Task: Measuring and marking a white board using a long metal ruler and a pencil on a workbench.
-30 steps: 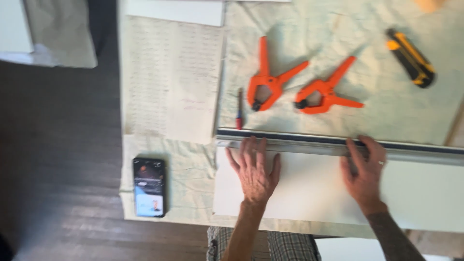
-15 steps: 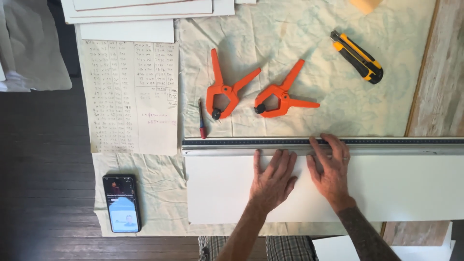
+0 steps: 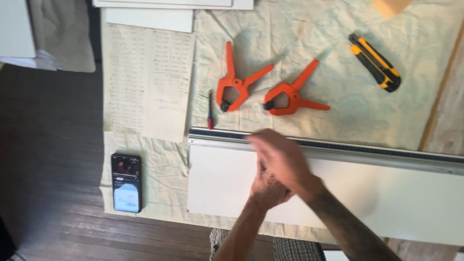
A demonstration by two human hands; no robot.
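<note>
Left hand (image 3: 268, 188) flat on the white board (image 3: 367, 198), near worktop edge; right hand (image 3: 280, 157) crosses above it, blurred, grip unclear. Board looks light, stiff, dent-prone: lift by edges. Metal straightedge (image 3: 377, 153) along its far edge; orange clamps (image 3: 263, 92) beyond.

One phone (image 3: 126, 183) lies flat at the lower left corner of the cloth-covered bench. Its rectangular black body frames a lit screen: dark upper half with red tones, pale blue lower half.

right hand (image 3: 278, 157) crosses over left hand (image 3: 266, 188), both open, palms down.
</note>
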